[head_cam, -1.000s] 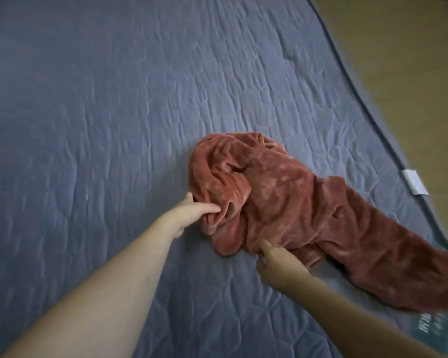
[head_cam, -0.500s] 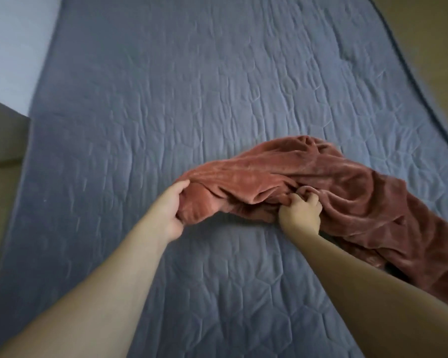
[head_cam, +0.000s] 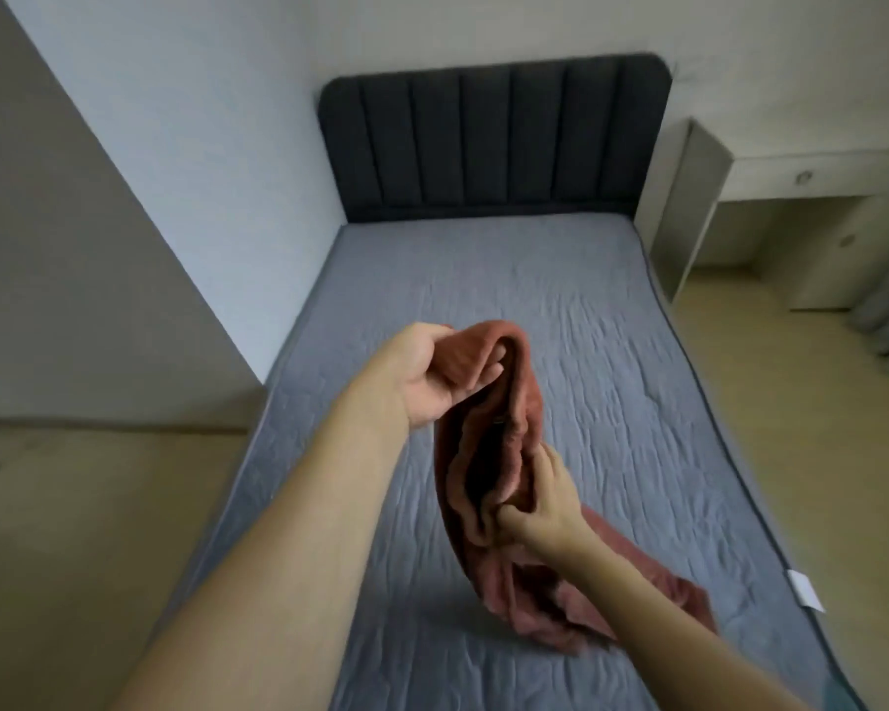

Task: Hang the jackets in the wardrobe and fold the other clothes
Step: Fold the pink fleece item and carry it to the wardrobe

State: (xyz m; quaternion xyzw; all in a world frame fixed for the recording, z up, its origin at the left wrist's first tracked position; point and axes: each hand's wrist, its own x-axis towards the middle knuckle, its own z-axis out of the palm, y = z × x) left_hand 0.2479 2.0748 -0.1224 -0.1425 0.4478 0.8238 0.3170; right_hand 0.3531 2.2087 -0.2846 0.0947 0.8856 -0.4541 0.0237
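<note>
A rust-red velvety garment (head_cam: pixel 488 443) hangs lifted above the grey quilted bed (head_cam: pixel 612 382), its lower end trailing on the cover near the right edge. My left hand (head_cam: pixel 432 372) grips its top edge, palm turned towards me, fingers curled round the fabric. My right hand (head_cam: pixel 540 500) pinches a fold lower down, beside a dark opening in the cloth. What kind of garment it is cannot be told.
A dark padded headboard (head_cam: pixel 494 141) stands at the far end against a pale wall. A white desk unit (head_cam: pixel 740 197) is at the right of the bed. Wooden floor (head_cam: pixel 73 531) lies on both sides. A white tag (head_cam: pixel 804 587) sticks out at the bed's right edge.
Both hands have lifted the red garment off the bed cover and turned it upright. The view has risen, so the headboard and room now show.
</note>
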